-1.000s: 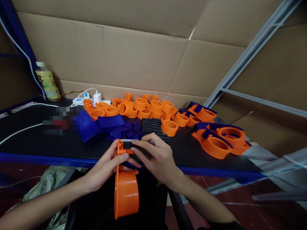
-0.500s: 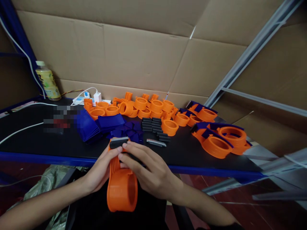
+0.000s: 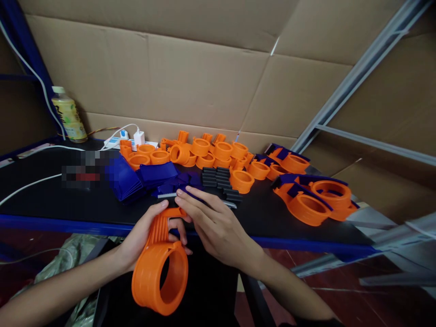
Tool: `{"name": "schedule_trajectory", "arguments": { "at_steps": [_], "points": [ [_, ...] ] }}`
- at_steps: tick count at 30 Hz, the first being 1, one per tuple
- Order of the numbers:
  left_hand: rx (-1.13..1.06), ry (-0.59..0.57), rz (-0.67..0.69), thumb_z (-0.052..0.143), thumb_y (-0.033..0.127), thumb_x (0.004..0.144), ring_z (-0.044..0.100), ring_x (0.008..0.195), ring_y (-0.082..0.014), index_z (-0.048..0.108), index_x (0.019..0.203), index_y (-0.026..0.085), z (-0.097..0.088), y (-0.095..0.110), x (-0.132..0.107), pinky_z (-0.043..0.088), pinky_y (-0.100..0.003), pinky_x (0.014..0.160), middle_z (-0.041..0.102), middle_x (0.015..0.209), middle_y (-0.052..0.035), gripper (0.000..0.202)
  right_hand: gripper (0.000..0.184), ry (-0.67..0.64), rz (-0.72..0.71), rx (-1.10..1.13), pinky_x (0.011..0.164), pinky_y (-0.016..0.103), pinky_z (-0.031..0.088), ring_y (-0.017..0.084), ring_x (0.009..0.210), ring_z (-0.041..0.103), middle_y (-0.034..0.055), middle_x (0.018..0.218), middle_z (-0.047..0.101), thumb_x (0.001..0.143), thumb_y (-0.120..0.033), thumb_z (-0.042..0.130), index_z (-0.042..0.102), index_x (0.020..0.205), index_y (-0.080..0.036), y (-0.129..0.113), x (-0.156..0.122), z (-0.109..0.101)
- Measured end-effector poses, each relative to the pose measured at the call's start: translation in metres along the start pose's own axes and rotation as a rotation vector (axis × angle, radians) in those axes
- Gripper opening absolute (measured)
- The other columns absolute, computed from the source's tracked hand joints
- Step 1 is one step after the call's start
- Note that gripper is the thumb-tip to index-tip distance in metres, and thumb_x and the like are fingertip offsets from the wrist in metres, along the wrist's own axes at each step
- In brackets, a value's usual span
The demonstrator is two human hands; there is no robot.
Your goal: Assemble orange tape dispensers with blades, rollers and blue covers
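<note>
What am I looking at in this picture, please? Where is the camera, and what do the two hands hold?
The camera sits on a person's head and looks down at their own bare hands. The left hand grips an orange tape-dispenser frame by its handle. The right hand rests its fingers at the frame's top end. On the black table lie more orange frames, blue plastic parts, small black ribbed pieces, some finished dispensers, a drink bottle and a white power strip.
</note>
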State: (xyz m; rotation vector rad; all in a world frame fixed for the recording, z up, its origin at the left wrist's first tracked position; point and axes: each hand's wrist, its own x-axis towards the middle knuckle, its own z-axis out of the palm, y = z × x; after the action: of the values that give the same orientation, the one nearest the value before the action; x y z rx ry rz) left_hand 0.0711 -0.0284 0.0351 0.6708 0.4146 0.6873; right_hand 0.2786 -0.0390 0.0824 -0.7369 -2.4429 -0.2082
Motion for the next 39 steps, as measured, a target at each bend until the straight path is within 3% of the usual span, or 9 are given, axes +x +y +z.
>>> {"name": "schedule_trajectory", "arguments": {
  "at_steps": [4,6,10,14,22,28,32,35,39],
  "points": [
    [0.012,0.068,0.064,0.049,0.056,0.093,0.075,0.070,-0.0271,0.071,0.102,0.009,-0.001,0.005,-0.002,0.060,-0.039,0.074,0.071,0.072,-0.0091,0.053,0.052,0.050,0.142,0.004,0.109,0.044,0.048,0.021,0.135,0.049,0.0094,0.145,0.055,0.099,-0.012,0.043,0.041,0.150,-0.021,0.022,0.003,-0.014],
    [0.006,0.103,0.083,0.048,0.053,0.094,0.076,0.072,-0.0274,0.070,0.099,0.009,-0.001,0.007,-0.003,0.060,-0.038,0.073,0.070,0.070,-0.0086,0.050,0.045,0.010,0.209,-0.049,0.106,0.047,0.048,0.023,0.128,0.053,0.0103,0.138,0.060,0.100,-0.017,0.046,0.049,0.145,-0.021,0.036,0.005,-0.015],
    [-0.024,0.152,0.121,0.046,0.051,0.095,0.075,0.066,-0.0257,0.070,0.089,0.010,0.003,0.011,-0.004,0.061,-0.037,0.069,0.069,0.066,-0.0076,0.048,0.028,-0.180,0.190,-0.123,0.095,0.045,0.051,0.025,0.112,0.059,0.0118,0.119,0.068,0.098,-0.029,0.057,0.066,0.123,-0.019,0.052,0.007,0.001],
    [-0.054,0.200,0.148,0.048,0.050,0.096,0.072,0.058,-0.0225,0.069,0.089,0.010,0.007,0.013,-0.004,0.061,-0.037,0.068,0.071,0.069,-0.0070,0.046,0.017,-0.218,0.183,-0.148,0.085,0.037,0.051,0.021,0.095,0.060,0.0104,0.100,0.068,0.094,-0.030,0.065,0.071,0.103,-0.018,0.054,0.005,0.015],
    [-0.026,0.192,0.133,0.047,0.054,0.095,0.074,0.066,-0.0268,0.069,0.086,0.011,0.005,0.014,-0.003,0.062,-0.041,0.071,0.070,0.067,-0.0084,0.049,0.032,-0.270,0.149,-0.079,0.091,0.039,0.048,0.023,0.108,0.059,0.0083,0.114,0.068,0.092,-0.035,0.067,0.067,0.122,-0.023,0.047,-0.005,-0.002],
    [-0.004,0.188,0.116,0.046,0.055,0.095,0.075,0.066,-0.0267,0.070,0.087,0.010,0.004,0.012,-0.003,0.061,-0.038,0.071,0.069,0.065,-0.0083,0.052,0.026,-0.292,0.174,-0.112,0.087,0.039,0.049,0.023,0.101,0.061,0.0100,0.109,0.071,0.092,-0.034,0.067,0.071,0.114,-0.020,0.048,0.004,0.003],
    [0.019,0.184,0.120,0.045,0.055,0.095,0.074,0.066,-0.0255,0.071,0.084,0.009,0.006,0.012,-0.003,0.061,-0.036,0.074,0.067,0.063,-0.0082,0.053,0.022,-0.238,0.206,-0.068,0.087,0.036,0.050,0.021,0.097,0.064,0.0085,0.104,0.074,0.094,-0.027,0.064,0.072,0.112,-0.020,0.049,0.006,0.007],
    [0.029,0.181,0.133,0.045,0.055,0.095,0.075,0.067,-0.0263,0.071,0.088,0.009,0.006,0.012,-0.003,0.060,-0.036,0.072,0.068,0.064,-0.0085,0.052,0.021,-0.113,0.335,-0.018,0.078,0.032,0.050,0.019,0.088,0.065,0.0070,0.096,0.074,0.095,-0.025,0.061,0.074,0.111,-0.020,0.049,0.003,0.007],
    [0.069,0.166,0.141,0.046,0.054,0.095,0.076,0.070,-0.0280,0.067,0.112,0.012,0.006,0.012,-0.002,0.060,-0.036,0.068,0.072,0.073,-0.0096,0.049,0.021,0.104,0.493,0.184,0.058,0.025,0.045,0.013,0.066,0.059,0.0030,0.078,0.069,0.093,-0.030,0.063,0.077,0.104,-0.020,0.045,0.004,0.003]
  ]
}}
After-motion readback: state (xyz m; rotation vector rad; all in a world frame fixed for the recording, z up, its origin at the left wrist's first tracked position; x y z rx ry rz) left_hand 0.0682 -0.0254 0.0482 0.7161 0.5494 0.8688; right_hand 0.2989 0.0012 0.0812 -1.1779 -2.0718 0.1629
